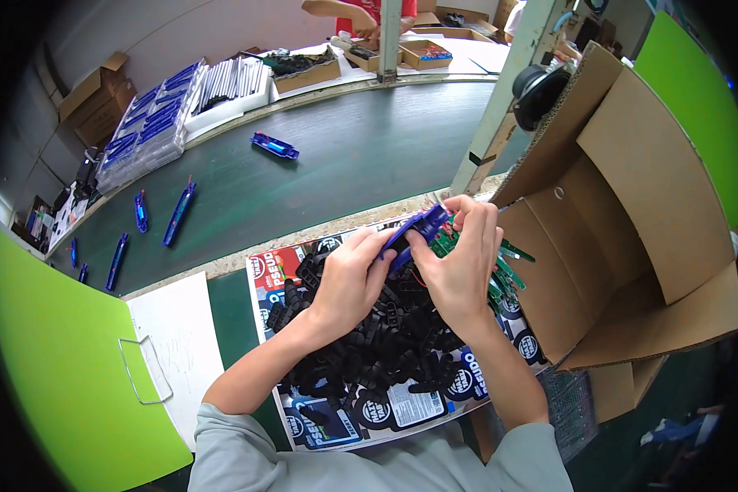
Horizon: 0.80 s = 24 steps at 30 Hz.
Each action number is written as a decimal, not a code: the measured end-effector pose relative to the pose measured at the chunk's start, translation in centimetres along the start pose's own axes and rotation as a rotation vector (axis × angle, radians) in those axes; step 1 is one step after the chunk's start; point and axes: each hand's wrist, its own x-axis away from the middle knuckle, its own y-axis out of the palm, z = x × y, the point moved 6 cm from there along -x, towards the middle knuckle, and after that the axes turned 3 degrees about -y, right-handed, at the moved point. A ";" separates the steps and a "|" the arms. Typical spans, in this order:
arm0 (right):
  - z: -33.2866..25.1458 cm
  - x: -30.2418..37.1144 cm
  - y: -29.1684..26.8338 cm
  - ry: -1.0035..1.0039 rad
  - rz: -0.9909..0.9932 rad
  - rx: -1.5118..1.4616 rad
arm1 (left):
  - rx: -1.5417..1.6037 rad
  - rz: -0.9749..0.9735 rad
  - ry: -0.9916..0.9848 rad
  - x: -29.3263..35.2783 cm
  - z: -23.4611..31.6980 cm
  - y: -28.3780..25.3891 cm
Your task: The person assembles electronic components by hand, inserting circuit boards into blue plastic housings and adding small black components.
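Left hand (348, 277) and right hand (461, 275): fingers grasping blue casing (431, 220) over far edge of printed sheet (275, 271), likely for steadiness; black parts (371, 348) heaped mid-sheet, presumably within reach.

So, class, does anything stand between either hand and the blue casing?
Nothing visible does: the left hand and the right hand both grip the blue casing directly. The heaped black parts lie below, not in between.

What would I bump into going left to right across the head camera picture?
Flat lime-green panel → white paper sheet → bare left hand → long glossy blue casing → bare right hand → open brown cardboard box.
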 end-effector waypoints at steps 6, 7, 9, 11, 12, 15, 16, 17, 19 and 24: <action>2.4 -0.8 0.2 0.145 -0.162 -0.446 | 0.036 -0.005 -0.041 0.1 0.1 -0.7; 3.1 -0.9 -0.2 0.149 -0.164 -0.552 | 0.205 -0.097 -0.290 0.5 -1.3 -0.3; 4.9 -1.6 -2.2 0.209 -0.113 -0.482 | 0.456 -0.209 -0.589 0.9 -2.8 -0.4; 7.2 -1.7 -3.7 0.258 -0.110 -0.328 | 0.510 -0.181 -0.599 0.5 -2.7 -1.1; 8.0 -1.7 -4.0 0.213 -0.150 -0.193 | 0.540 -0.171 -0.607 0.5 -2.8 -1.3; 10.0 -0.5 -2.8 0.086 -0.340 0.047 | 0.580 -0.162 -0.623 0.8 -3.2 -1.5; 10.3 0.0 -2.3 0.094 -0.367 0.056 | 0.590 -0.164 -0.631 0.9 -3.3 -1.4; 10.6 0.2 -1.8 0.092 -0.368 0.053 | 0.588 -0.161 -0.632 1.1 -3.4 -1.4; 10.7 0.4 -1.2 0.013 -0.348 0.096 | 0.580 -0.171 -0.630 1.3 -3.4 -1.2; 10.4 -0.6 0.9 -0.058 -0.392 0.179 | 0.613 -0.181 -0.641 1.8 -3.6 -0.7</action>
